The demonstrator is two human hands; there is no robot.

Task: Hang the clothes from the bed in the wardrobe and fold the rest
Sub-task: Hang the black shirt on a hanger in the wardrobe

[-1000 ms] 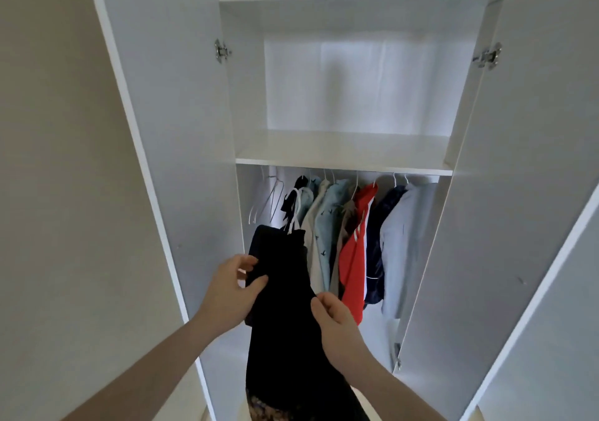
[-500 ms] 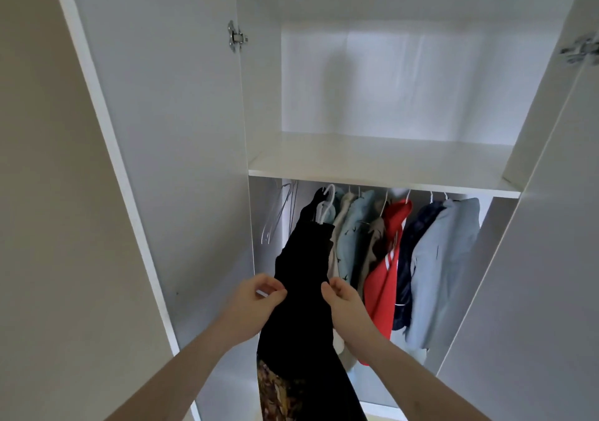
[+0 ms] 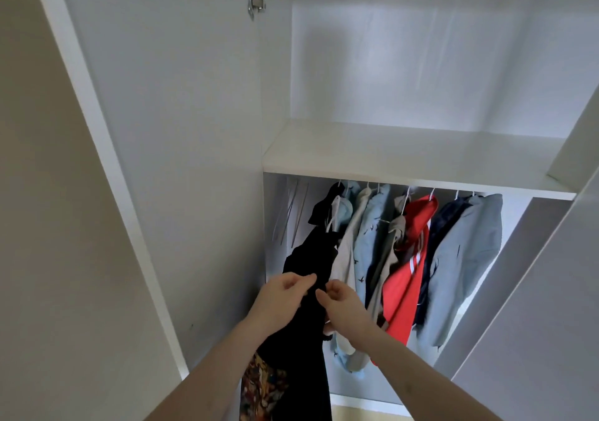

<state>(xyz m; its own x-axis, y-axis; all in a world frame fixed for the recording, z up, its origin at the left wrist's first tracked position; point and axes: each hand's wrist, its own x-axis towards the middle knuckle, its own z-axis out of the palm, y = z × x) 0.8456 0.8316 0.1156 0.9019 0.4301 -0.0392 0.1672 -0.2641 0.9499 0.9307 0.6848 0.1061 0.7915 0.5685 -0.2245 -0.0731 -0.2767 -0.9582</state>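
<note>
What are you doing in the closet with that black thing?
A person is hanging clothes in an open white wardrobe. Both hands are on a black garment at the left end of the row: the left hand grips its fabric, and the right hand pinches it beside the left. It hangs next to a beige shirt, a light blue shirt, a red top and a grey-blue jacket. The garment's lower part shows a colourful pattern.
</note>
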